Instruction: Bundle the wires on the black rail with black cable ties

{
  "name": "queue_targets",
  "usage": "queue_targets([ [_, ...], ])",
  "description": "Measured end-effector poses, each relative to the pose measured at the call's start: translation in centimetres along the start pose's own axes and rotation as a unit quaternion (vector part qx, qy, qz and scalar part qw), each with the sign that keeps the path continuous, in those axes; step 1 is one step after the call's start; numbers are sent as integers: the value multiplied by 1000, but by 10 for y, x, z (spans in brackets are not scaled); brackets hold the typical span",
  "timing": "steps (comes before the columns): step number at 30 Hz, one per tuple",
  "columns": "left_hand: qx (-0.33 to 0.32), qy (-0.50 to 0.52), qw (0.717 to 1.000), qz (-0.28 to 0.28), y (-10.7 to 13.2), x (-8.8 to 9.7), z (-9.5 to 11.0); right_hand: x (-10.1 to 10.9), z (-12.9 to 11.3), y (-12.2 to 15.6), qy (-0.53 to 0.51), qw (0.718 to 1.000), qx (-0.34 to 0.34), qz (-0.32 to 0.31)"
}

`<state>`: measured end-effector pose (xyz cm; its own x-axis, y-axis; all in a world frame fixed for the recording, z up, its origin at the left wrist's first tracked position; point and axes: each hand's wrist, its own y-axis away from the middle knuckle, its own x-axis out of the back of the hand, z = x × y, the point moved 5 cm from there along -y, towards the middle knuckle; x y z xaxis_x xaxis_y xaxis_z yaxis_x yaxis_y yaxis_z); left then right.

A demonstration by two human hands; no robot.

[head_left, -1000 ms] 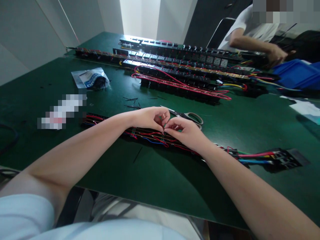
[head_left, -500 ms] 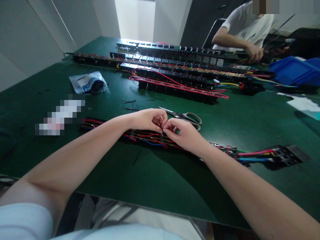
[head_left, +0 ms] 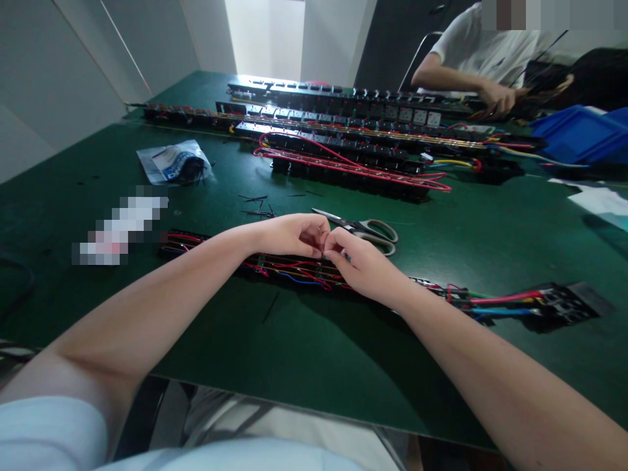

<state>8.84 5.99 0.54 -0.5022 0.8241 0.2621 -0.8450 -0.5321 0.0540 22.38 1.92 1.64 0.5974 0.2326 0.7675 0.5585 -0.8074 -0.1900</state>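
A long black power strip assembly [head_left: 294, 271] with red, blue and yellow wires lies across the table in front of me. Over its middle, my left hand [head_left: 301, 234] is pinched closed. My right hand [head_left: 356, 258] meets it there, thumb and forefinger pressed together. Whatever sits between the fingertips is too small to make out. Just behind the hands lie scissors [head_left: 375, 230] with grey and black handles, blades pointing left. Several thin black cable ties [head_left: 260, 210] are scattered to the left of the scissors, and another thin black piece [head_left: 270, 307] lies nearer me.
More wired black strips [head_left: 343, 170] lie in rows at the back of the green table [head_left: 206, 347]. A plastic bag [head_left: 174, 162] of black ties rests at left. Across the table, a person [head_left: 490, 59] works beside a blue bin [head_left: 574, 137]. White paper [head_left: 598, 199] lies at right.
My hands stay pinched together over the strip, with only slight finger movement. Across the table, the other person's hands have come closer together.
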Motion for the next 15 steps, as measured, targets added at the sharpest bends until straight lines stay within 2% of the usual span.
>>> queue_targets([
  [8, 24, -35, 999, -3, 2, 0, 4, -3, 7, 2, 1, 999, -32, -14],
  [15, 15, -35, 999, 0, 2, -1, 8, -2, 7, 2, -11, 1000, -21, -3],
])
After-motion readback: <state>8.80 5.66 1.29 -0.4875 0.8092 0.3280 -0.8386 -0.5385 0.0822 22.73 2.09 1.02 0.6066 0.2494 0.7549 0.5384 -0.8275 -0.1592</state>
